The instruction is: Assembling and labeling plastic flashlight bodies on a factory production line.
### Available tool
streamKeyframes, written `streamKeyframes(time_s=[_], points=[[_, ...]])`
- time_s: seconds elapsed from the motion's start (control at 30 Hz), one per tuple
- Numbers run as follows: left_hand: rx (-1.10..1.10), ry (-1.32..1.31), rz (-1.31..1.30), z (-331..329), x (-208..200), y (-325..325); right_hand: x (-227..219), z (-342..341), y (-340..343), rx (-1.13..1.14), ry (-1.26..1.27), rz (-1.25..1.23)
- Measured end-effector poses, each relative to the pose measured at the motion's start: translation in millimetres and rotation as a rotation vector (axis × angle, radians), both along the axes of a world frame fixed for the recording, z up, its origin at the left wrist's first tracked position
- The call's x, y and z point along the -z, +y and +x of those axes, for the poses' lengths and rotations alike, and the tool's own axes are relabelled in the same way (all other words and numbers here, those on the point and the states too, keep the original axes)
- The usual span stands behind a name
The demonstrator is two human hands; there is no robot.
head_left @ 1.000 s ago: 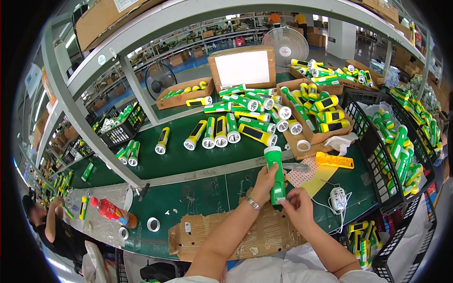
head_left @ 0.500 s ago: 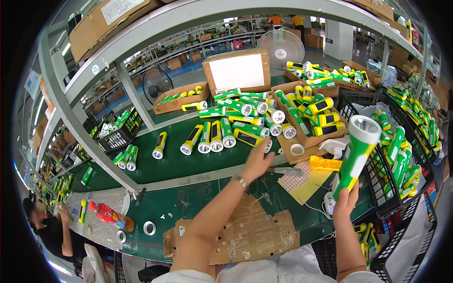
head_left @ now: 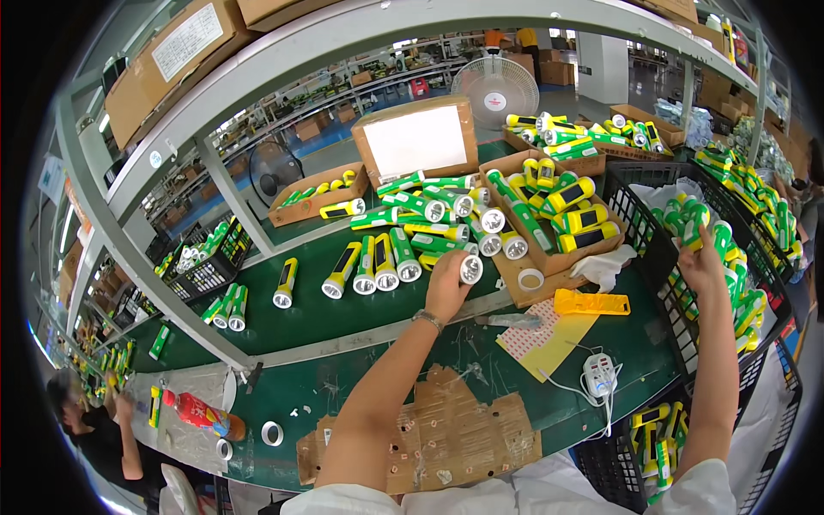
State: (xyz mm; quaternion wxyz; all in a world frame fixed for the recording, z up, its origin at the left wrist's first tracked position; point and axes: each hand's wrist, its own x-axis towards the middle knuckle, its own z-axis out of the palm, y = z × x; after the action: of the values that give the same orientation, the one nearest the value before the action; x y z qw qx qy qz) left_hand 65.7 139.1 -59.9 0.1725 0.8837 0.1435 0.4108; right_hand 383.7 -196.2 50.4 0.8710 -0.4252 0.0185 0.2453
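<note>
My left hand is closed around a flashlight at the front of the group on the green bench; its clear lens end faces me and the hand hides most of its body. On the right, my right hand reaches over the black plastic crate and grips a green and yellow flashlight among the others heaped there. Left of my left hand, several flashlights lie side by side with their lenses toward me. Behind them more are piled up.
A cardboard box of flashlights stands beyond my hands, with a tape roll before it. Nearer are a yellow plastic piece, a white power strip and a flattened cardboard sheet. A drink bottle stands left; a co-worker sits beyond.
My right hand has carried its flashlight from above the bench to the crate at right. My left hand, empty before, has closed on a flashlight. The view has shifted slightly.
</note>
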Motion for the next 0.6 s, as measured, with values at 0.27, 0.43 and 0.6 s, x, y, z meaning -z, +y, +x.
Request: streamKeyframes(time_s=[0.27, 0.43, 0.6], points=[[0.146, -0.217, -0.271, -33.7, -39.6, -70.4, 28.6, 58.7, -9.3, 0.363, -0.363, -0.102], [0.367, -0.446, -0.668, -50.2, -44.7, -88.9, 30.1, -130.9, 40.4, -0.212, -1.129, -0.642], [0.615, -0.465, -1.16, -55.3, -37.4, -99.6, 73.3, -247.4, 43.6, -0.514, -1.491, -1.064]])
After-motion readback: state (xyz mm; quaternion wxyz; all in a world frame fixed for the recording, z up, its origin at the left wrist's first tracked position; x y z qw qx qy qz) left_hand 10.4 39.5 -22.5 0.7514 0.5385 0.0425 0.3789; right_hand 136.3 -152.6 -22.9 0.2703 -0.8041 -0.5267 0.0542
